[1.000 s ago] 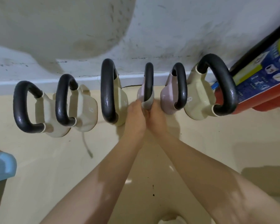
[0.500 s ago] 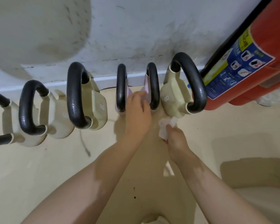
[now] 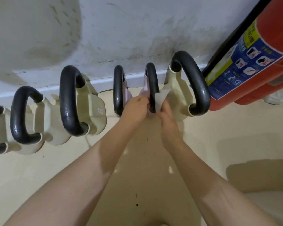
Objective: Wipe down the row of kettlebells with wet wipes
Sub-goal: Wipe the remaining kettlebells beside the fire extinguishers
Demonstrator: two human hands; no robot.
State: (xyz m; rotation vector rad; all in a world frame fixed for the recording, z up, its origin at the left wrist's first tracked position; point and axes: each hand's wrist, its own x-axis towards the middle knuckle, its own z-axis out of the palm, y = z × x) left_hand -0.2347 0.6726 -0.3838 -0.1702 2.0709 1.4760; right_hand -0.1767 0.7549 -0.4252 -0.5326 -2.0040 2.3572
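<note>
Left hand [image 3: 135, 108]: we grip the pink kettlebell's black loop handle [image 3: 152, 85].
Right hand [image 3: 166, 110]: we pinch a white wet wipe [image 3: 160, 99] — against that handle.

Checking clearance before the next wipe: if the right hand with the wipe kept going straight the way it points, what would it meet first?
The right hand points up-left toward the wall; its wipe already lies by the pink kettlebell's black handle, so it would likely meet that handle first. Depth is unclear.
</note>
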